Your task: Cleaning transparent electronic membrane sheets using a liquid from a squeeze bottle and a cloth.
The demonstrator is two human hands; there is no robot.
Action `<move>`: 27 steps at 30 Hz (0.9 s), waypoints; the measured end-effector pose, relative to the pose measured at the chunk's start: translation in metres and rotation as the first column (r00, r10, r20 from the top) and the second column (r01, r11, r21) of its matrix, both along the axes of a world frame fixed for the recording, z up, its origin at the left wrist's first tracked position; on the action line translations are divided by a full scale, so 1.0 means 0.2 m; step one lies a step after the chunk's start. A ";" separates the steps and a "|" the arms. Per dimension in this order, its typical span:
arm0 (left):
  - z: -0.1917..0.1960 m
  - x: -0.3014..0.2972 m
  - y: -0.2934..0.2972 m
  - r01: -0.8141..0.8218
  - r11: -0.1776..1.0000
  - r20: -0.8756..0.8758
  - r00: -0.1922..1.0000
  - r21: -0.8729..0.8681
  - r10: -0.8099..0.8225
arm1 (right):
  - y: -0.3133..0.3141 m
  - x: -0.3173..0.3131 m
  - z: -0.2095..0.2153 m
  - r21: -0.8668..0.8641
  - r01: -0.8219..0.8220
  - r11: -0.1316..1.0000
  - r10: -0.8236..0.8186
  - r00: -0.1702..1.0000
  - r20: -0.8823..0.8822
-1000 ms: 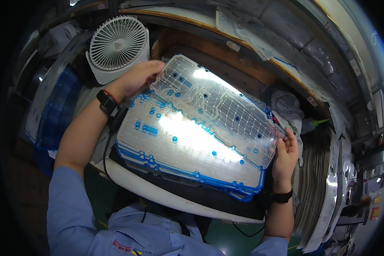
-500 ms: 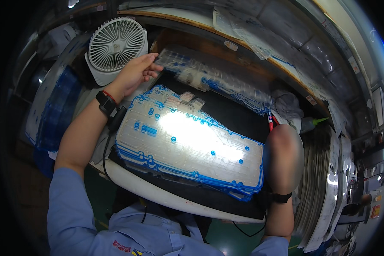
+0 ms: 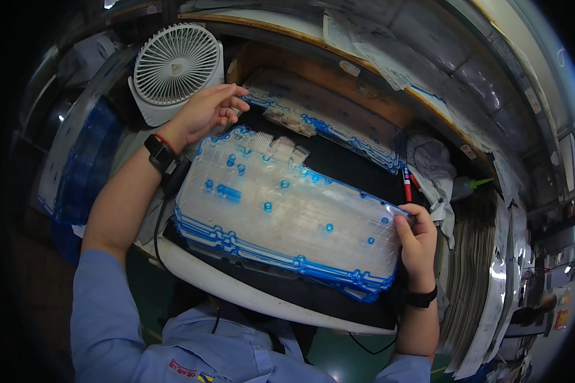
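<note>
A stack of clear membrane sheets (image 3: 287, 217) with blue printed edges and rings lies in front of me on a black mat. Its far-right corner is pinched between the thumb and fingers of my right hand (image 3: 418, 239), shut on the top sheet, which lifts slightly there. My left hand (image 3: 216, 110) is open, with loosely curled fingers beside the left end of a second stack of similar sheets (image 3: 338, 112) farther back. Whether its fingertips touch that stack is hard to see. Small clear tabs stick out from the far edge of the near stack.
A white desk fan (image 3: 176, 67) stands at the back left. Blue-edged sheets (image 3: 86, 166) are piled on the far left. At right are a red marker (image 3: 407, 185), a grey cloth (image 3: 431, 159), a green-tipped bottle (image 3: 469, 186) and stacked papers (image 3: 473, 268). A wooden shelf (image 3: 358, 64) borders the back.
The far sheet that was raised near my left hand now lies flat on its stack. My right hand, blurred before, has gripped the near stack's top sheet. The bright glare has gone.
</note>
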State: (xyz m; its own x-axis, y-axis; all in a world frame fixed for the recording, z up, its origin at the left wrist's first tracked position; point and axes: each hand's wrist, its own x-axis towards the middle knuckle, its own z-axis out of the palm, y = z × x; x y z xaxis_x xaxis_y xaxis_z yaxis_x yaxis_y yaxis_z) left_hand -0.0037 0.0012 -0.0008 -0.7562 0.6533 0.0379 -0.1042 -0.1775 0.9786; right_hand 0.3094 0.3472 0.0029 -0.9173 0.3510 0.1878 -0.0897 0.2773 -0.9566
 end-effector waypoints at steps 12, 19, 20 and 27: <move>0.03 0.08 0.02 0.068 0.981 -0.113 0.990 -0.183 -0.089 | 0.04 -0.03 -0.01 -0.052 0.159 0.986 -0.159 0.987 -0.008; 0.05 0.12 0.04 0.039 0.994 -0.198 0.978 -0.100 -0.058 | 0.06 -0.04 -0.03 0.285 0.193 0.939 -0.165 0.979 -0.120; 0.05 0.12 0.05 0.021 0.997 -0.220 0.975 -0.072 -0.037 | 0.09 -0.05 -0.04 0.422 0.205 0.883 -0.127 0.970 -0.205; 0.01 0.07 0.03 0.070 0.997 -0.101 0.992 -0.023 -0.072 | 0.04 -0.03 -0.02 -0.055 0.149 0.987 -0.154 0.984 -0.086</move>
